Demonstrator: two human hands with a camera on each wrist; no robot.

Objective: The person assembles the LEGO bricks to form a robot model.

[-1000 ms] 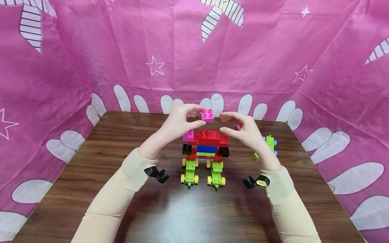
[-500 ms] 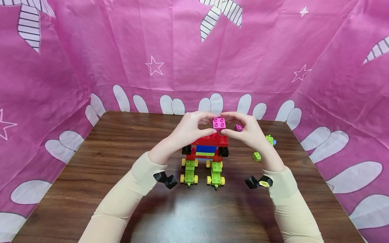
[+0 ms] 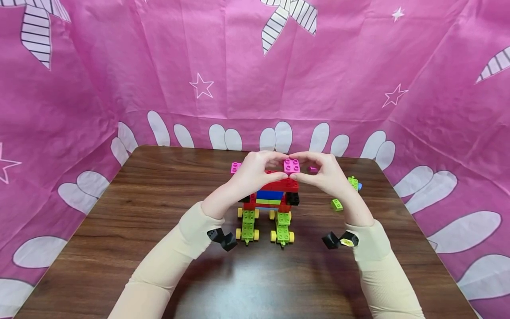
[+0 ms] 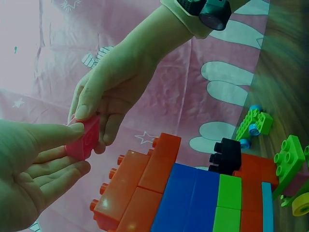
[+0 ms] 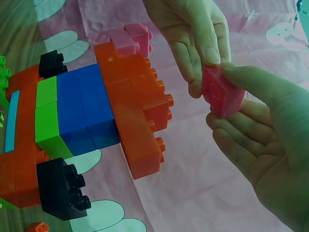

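In the head view, a pink building brick (image 3: 291,165) is held up between both hands, above the top right of a built brick figure. My left hand (image 3: 255,175) pinches its left side and my right hand (image 3: 324,173) pinches its right side. In the right wrist view, the brick (image 5: 222,92) shows its hollow underside between thumbs and fingers. The figure has a red top (image 3: 288,185), a blue middle (image 3: 270,196), a black brick (image 3: 292,199) at the side and lime wheeled bases (image 3: 283,232) as feet. Pink bricks (image 5: 128,43) sit on its left shoulder.
Right of the figure, a small lime brick (image 3: 337,204) lies on the wooden table (image 3: 398,257). Behind the right hand are a pink brick (image 3: 312,169) and a lime base with blue wheels (image 3: 353,182). A pink patterned curtain (image 3: 247,79) surrounds the table.
The left hand has carried the pink brick rightward and slightly down to the right hand. The right fingers have closed on it, so both hands hold it.
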